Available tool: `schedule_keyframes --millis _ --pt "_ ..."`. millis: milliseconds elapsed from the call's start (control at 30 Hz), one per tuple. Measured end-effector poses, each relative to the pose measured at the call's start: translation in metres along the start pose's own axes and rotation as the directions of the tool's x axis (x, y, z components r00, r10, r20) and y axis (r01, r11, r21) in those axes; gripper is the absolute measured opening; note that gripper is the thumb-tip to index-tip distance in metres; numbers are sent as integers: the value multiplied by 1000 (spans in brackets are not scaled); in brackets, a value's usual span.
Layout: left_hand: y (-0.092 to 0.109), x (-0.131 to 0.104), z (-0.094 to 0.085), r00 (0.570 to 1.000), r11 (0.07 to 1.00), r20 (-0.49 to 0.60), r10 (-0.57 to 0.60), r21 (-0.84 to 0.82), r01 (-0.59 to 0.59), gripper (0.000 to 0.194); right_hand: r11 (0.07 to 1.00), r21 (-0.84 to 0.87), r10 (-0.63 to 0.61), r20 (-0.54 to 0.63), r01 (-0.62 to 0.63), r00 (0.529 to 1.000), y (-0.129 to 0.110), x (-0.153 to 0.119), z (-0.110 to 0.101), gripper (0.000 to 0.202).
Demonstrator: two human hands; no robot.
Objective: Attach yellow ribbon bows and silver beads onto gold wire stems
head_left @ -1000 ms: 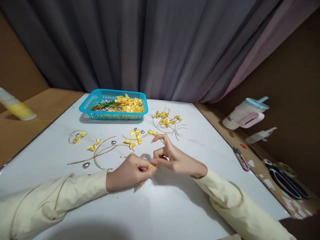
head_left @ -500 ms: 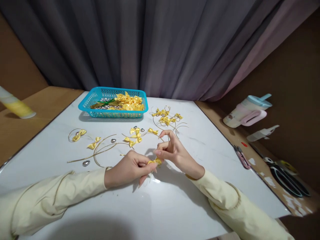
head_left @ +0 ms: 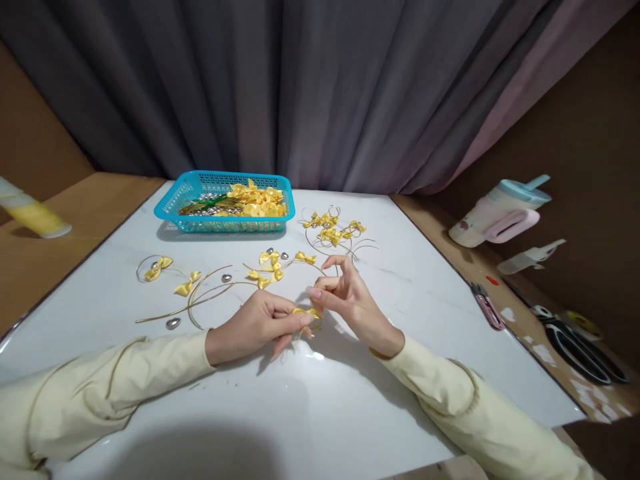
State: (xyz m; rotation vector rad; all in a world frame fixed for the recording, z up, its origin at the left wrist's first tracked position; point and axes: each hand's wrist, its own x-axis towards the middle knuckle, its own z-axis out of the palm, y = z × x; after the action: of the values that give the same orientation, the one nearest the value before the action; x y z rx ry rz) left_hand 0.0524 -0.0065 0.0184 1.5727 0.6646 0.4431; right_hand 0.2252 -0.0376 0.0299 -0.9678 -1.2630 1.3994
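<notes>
Low over the table, my left hand [head_left: 260, 325] pinches a yellow ribbon bow [head_left: 314, 312] between thumb and fingers. Thin gold wire [head_left: 317, 325] curls round beside the bow, with pale strands hanging below. Just right of it, my right hand [head_left: 356, 303] has its thumb against a finger, seemingly on the wire's end, with its index finger raised and bent. The exact grip is too small to make out fully. Beyond my hands lie loose yellow bows [head_left: 270, 267], silver heart-shaped beads [head_left: 227, 278] and gold wires [head_left: 190, 307].
A blue basket [head_left: 225, 225] holding yellow bows, silver beads and a tied wire bundle stands at the back. Bows on wire loops [head_left: 333, 233] lie right of it. On the right are a tumbler [head_left: 495, 213], a small bottle [head_left: 531, 259], snips [head_left: 487, 308] and scissors [head_left: 580, 350].
Both hands have shifted slightly up in the view, still close together at the bow. More of the wire curl shows beside the bow. The view itself has moved a little.
</notes>
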Motion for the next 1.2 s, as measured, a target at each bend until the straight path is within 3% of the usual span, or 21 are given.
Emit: schedule_keyframes --millis 133,267,467,733,833,933,1200 --pt "2 -2 2 999 995 -33 30 97 -26 39 995 45 79 100 -84 992 2 0 0 43" --pt "3 -3 3 999 992 -36 33 119 -28 41 996 63 60 102 -66 993 3 -1 2 40" --pt "4 -2 1 999 1000 -33 -2 6 2 33 995 102 -5 16 3 1000 5 -2 6 37" --pt "-2 1 1 990 949 -17 -140 -286 130 31 985 155 -47 -175 75 983 12 3 3 33" --pt "-3 1 2 987 943 26 -161 -291 162 30 982 134 -98 -260 136 961 8 5 -2 33" --pt "-3 0 2 986 950 40 -161 -264 166 30 983 120 -99 -272 135 957 5 8 -9 34" --pt "-7 -9 9 959 955 224 -176 -198 221 30 976 105 -130 -419 190 899 9 28 -43 37"
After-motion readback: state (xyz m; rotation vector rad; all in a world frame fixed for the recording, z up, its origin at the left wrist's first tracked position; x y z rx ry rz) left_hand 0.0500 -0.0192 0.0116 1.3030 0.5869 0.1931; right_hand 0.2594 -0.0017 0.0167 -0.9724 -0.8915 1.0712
